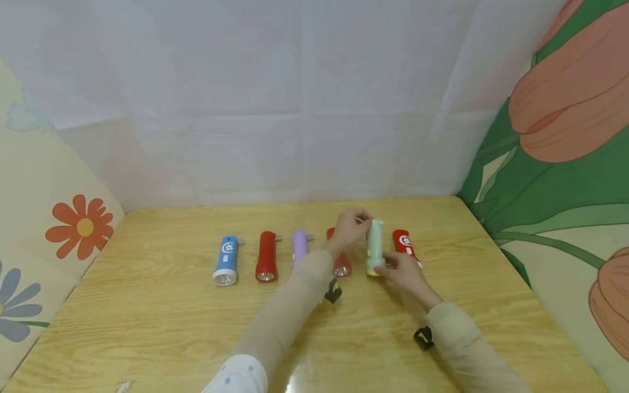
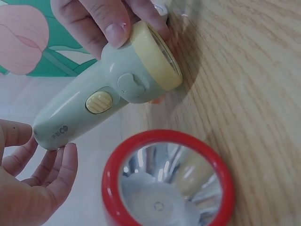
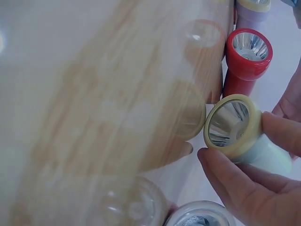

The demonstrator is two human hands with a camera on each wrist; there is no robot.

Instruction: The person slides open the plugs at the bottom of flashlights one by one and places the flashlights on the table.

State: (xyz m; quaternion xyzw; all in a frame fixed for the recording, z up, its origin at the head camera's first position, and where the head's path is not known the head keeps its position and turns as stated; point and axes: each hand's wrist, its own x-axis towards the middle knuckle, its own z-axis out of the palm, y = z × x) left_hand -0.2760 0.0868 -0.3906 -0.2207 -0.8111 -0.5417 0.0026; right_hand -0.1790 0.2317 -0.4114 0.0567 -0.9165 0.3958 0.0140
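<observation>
A pale green flashlight (image 1: 375, 243) with a cream rim is between both hands, its head end toward the near side. My right hand (image 1: 405, 273) pinches it at the head, thumb and fingers on the cream rim (image 3: 256, 120). The fingertips of my left hand (image 1: 350, 229) hold its tail end, as the left wrist view shows. That view also shows its cream switch (image 2: 99, 102) and the lens end close to the table. Beneath my left hand and wrist lies a red flashlight (image 1: 342, 266), partly hidden. Just right of the green one is a red flashlight with a white logo (image 1: 404, 240), partly covered by my right hand.
Further left in the row lie a purple flashlight (image 1: 300, 243), a red flashlight (image 1: 266, 256) and a blue flashlight (image 1: 227, 256), with metal prongs sticking out near their tails. The wooden table (image 1: 162, 327) meets a white cloth (image 1: 236, 158) at the back.
</observation>
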